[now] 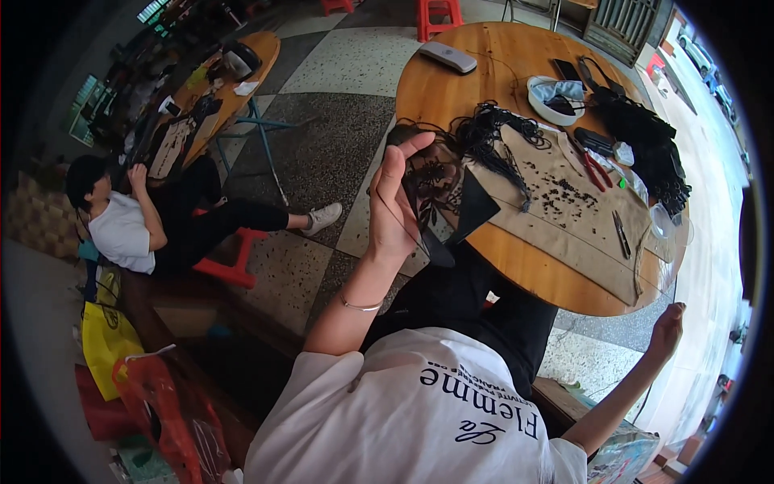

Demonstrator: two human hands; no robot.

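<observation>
My left hand is raised at the near-left edge of the round table, closed around a sheer black lace fabric with dark leaf-like patterns and solid black corners. The thumb and a finger stick up beside it. Out to the right, past the table edge, my right hand is pinched; whatever sits between its fingertips is too small to tell. On the table, a beige cloth carries scattered small black beads. A bundle of black cords lies at its far-left corner, close to the lace.
Red-handled pliers and small dark snips rest on the cloth. Behind are a white bowl, a grey case and a black fabric pile. A person sits left on a red stool.
</observation>
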